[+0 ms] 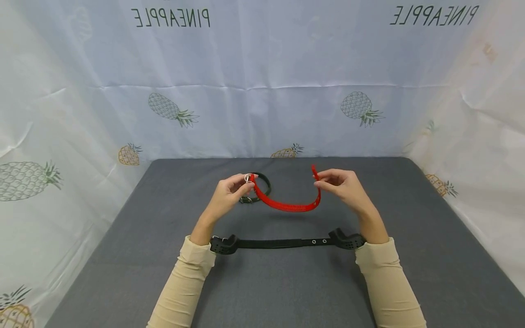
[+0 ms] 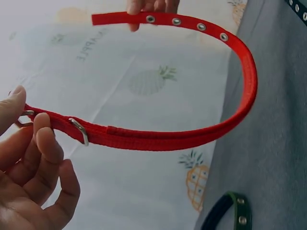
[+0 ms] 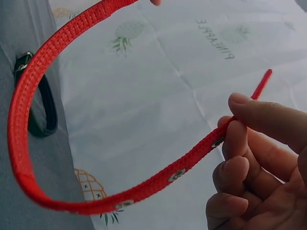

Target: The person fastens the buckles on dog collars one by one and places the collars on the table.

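Observation:
A red collar (image 1: 292, 207) hangs in a U-shaped curve above the table, held by both hands. My left hand (image 1: 229, 192) pinches its buckle end between thumb and fingers; the metal buckle (image 2: 27, 114) shows at the fingertips in the left wrist view, with a D-ring (image 2: 79, 132) farther along. At the other end, my right hand (image 1: 343, 186) pinches the strap near its tip. Metal eyelets (image 2: 176, 21) run along that end, and the tip (image 3: 261, 85) sticks out past the thumb in the right wrist view.
A dark green collar (image 1: 267, 181) lies curled on the grey table (image 1: 270, 291), behind my left hand. Nearer, a black strap (image 1: 270, 244) with eyelets stretches across between the black wrist mounts (image 1: 224, 245). A pineapple-print curtain (image 1: 262, 118) surrounds the table's back and sides.

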Available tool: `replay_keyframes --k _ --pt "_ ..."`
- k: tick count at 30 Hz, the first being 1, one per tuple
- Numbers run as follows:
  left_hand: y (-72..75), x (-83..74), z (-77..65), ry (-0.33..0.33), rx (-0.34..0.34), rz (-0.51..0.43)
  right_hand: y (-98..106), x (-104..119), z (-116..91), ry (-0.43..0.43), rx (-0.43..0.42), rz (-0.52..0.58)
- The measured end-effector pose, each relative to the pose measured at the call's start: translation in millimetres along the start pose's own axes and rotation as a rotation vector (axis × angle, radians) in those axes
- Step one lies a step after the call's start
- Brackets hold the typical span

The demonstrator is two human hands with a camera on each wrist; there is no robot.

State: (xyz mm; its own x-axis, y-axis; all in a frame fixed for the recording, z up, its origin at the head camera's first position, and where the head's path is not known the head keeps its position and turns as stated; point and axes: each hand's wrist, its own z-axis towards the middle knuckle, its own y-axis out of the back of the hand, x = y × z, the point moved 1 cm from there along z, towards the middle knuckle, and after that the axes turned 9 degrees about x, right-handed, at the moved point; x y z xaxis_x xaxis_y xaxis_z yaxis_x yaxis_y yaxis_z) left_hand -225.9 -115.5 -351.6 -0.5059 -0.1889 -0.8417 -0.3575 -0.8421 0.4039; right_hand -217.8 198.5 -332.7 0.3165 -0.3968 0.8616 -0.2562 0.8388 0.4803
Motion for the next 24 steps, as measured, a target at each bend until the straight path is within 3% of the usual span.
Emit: replay_keyframes --k 9,15,18,24 --pt "-13.2 -5.4 6.8 -0.036 -0.073 0.039 -14 11 6 0.038 0.072 0.017" --pt "-21.5 -9.0 9.0 -0.039 -0.084 0.011 -23 15 10 0.093 0.093 0.031" --pt "-25.5 -11.5 9.0 -0.032 -0.071 -0.044 -27 17 10 0.096 0.092 0.041" --pt "-33.1 -16.3 9.9 -0.013 -0.046 -0.245 -33 20 10 0.085 0.104 0.046"
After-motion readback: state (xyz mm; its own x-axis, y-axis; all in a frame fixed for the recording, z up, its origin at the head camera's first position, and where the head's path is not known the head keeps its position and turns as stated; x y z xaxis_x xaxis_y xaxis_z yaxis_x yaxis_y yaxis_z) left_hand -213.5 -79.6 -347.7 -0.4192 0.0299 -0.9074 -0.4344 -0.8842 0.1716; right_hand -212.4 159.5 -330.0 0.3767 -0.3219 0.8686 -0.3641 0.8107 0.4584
